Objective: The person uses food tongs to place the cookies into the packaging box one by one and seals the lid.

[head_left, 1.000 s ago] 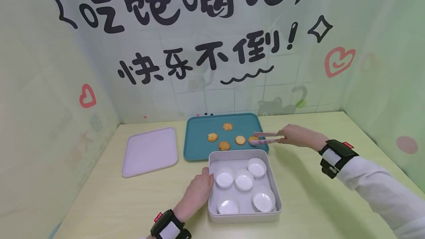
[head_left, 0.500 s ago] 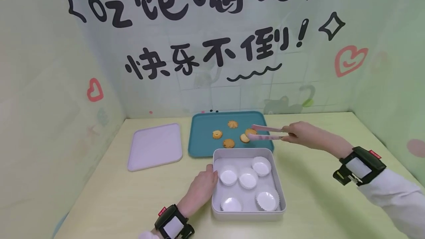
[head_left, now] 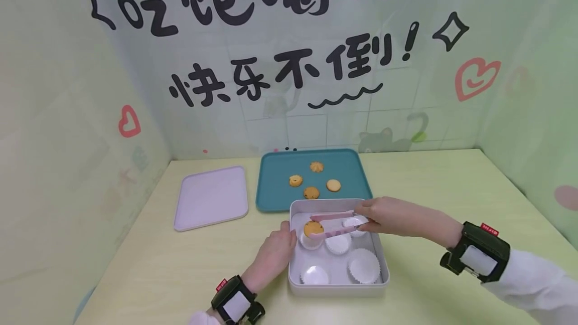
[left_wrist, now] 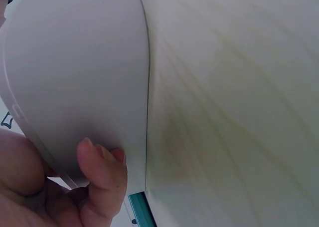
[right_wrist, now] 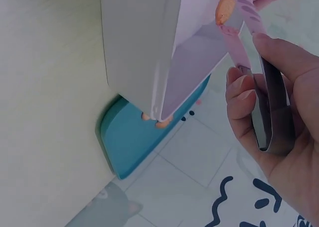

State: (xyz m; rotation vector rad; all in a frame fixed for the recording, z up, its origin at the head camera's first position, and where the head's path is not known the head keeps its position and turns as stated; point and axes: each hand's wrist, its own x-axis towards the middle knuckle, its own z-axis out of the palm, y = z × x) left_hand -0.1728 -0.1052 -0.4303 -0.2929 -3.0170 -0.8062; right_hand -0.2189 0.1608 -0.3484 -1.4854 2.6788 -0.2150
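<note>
My right hand grips pink-tipped tongs, whose metal handle lies in the palm in the right wrist view. Between the tong tips is a round golden cookie, above the back-left white paper cup in the white box. Whether the cookie touches the cup I cannot tell. Several other fluted cups, such as the large one, sit in the box. The left hand holds the box's left wall, with fingers against its outside and the thumb over the rim.
Behind the box lies a teal tray with several cookies on it, among them a plain round one. A flat lilac tray is at the left on the wooden table. Printed walls enclose the back and sides.
The tongs have lifted one cookie from the teal tray's right side and carried it toward me, left, over the box. The left hand stays on the box's wall.
</note>
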